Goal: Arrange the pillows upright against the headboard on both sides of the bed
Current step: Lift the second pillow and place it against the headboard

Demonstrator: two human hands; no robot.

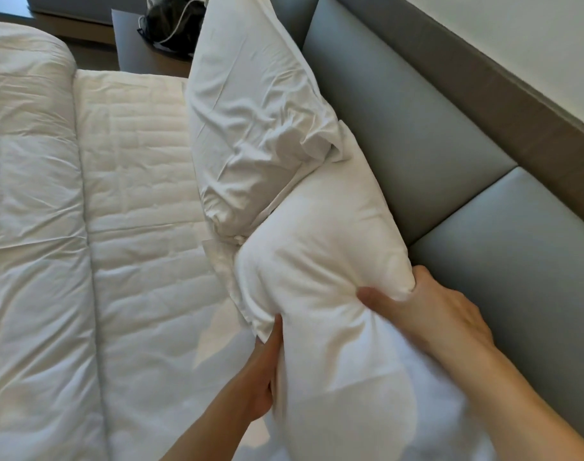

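a thick white folded-back duvet [31, 201] fills the left of the frame, heavily creased. beside it, toward the centre, lies a white quilted mattress cover [141, 201] with stitched lines. at the top, left of centre, a dark grey bedside table [134, 51] carries a black bag [171, 24] – a white cable [181, 21] loops over it. a pale wall [533, 38] fills the upper right corner.

1. Left hand [262, 380]: reaching forward on a bare forearm, thumb up, fingers curled in a grip.
2. Right hand [433, 314]: reaching in from the right, thumb pressed flat, fingers wrapped and gripping.
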